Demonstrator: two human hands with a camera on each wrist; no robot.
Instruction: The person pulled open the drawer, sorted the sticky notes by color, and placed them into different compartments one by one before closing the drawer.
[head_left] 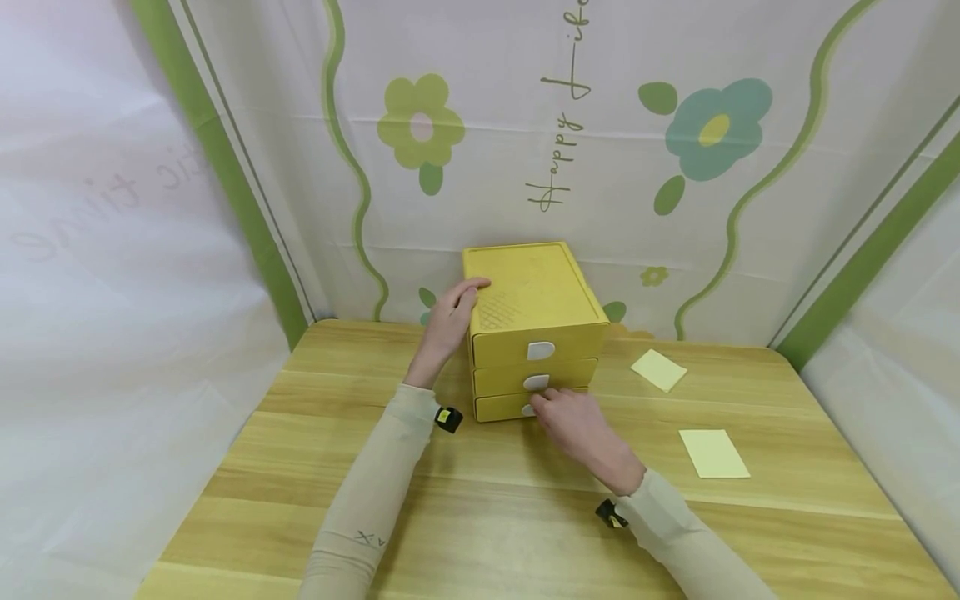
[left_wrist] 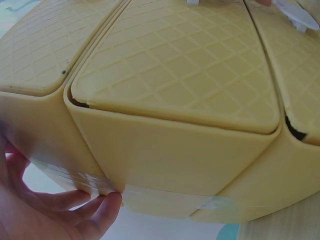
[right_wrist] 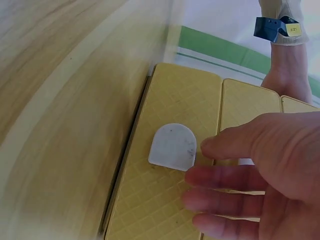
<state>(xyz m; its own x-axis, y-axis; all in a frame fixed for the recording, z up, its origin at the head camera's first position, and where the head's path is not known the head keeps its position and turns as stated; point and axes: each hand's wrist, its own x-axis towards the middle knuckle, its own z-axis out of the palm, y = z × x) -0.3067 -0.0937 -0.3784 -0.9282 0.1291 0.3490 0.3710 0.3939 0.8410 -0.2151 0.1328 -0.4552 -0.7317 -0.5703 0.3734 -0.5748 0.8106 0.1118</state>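
A yellow three-drawer storage box (head_left: 536, 279) stands on the table, its drawers pushed in or nearly so. Each drawer front carries a white tab handle. My left hand (head_left: 448, 321) rests against the box's left side, with fingertips over the top edge; in the left wrist view its fingers (left_wrist: 102, 215) touch the side wall near a strip of clear tape. At the lowest drawer is my right hand (head_left: 577, 425). Its thumb and fingers are beside that drawer's white handle (right_wrist: 172, 147), which shows almost whole in the right wrist view, with no grip round it.
Two pale yellow paper pads, one farther back (head_left: 660, 370) and one nearer (head_left: 714, 454), lie on the wooden table (head_left: 480, 533) right of the box. A white printed cloth (head_left: 495, 183) hangs close behind the box, and more cloth walls stand at both sides.
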